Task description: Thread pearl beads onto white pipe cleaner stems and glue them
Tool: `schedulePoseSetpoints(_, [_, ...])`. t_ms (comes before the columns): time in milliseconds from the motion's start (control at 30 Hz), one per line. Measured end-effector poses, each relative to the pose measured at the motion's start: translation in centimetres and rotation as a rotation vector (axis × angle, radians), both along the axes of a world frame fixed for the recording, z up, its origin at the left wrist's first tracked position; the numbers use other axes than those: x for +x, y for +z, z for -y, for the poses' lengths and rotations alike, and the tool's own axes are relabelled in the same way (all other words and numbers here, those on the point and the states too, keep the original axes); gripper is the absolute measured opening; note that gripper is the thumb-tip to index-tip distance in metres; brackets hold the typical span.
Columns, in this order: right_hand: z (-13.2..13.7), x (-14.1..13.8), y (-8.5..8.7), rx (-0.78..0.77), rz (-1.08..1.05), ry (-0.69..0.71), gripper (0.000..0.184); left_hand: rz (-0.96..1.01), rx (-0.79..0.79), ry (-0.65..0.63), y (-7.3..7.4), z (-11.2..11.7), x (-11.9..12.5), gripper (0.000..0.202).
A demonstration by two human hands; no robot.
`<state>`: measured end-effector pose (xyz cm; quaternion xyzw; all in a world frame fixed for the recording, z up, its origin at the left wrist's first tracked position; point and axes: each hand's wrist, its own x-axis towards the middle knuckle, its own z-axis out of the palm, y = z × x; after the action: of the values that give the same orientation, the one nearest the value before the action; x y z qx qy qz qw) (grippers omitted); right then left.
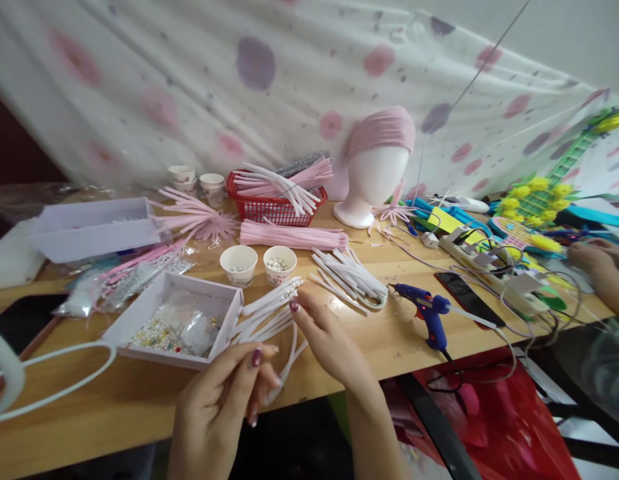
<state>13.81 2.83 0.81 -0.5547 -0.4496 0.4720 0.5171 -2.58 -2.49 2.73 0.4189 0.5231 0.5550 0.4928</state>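
Wooden table (124,413): white bead-tipped stems (263,311) slant toward its back-right corner.
Left hand (224,390), right hand (332,337) half-curled, grip unclear; flowered white cloth (309,73) behind.

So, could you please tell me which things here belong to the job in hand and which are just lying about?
Probably in the job:
bead-tipped white pipe cleaners, by the right hand
paper cups of beads
blue glue gun

Probably just lying about:
black smartphone beside the glue gun
white mannequin head
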Motion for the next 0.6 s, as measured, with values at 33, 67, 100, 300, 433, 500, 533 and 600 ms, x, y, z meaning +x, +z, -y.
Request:
schedulePoseSetpoints(33, [1.0,0.3,0.6,0.021,0.112,0.006,0.035,0.07,-0.029,-0.02,0.0,-0.2,0.0,0.021])
schedulePoseSetpoints(67, [2.1,0.8,1.2,0.055,0.227,0.006,0.034,0.132,-0.061,-0.034,-0.1,-0.5,0.0,0.02])
schedulePoseSetpoints(100, [3.3,1.4,1.9,0.082,0.306,0.001,0.034,0.182,-0.088,-0.048,-0.3,-0.8,0.0,0.021])
schedulePoseSetpoints(300, [8.3,3.4,3.1,0.168,0.123,0.177,0.063,0.356,-0.191,-0.155,0.0,0.0,1.2,0.033])
schedulePoseSetpoints(433, [8.5,1.6,1.6,0.133,0.002,0.506,0.07,0.426,-0.184,-0.311,0.6,1.3,2.0,0.037])
schedulePoseSetpoints(500, [8.5,1.8,1.4,0.065,0.029,0.582,0.035,0.334,-0.068,-0.234,0.3,1.2,1.4,0.037])
schedulePoseSetpoints(533, [8.7,2.5,1.5,0.048,0.046,0.563,0.037,0.272,0.009,-0.178,0.1,0.9,1.0,0.036])
schedulePoseSetpoints(600, [9.2,5.0,2.1,0.087,0.124,0.384,0.045,0.183,0.134,-0.13,-0.3,0.3,0.2,0.034])
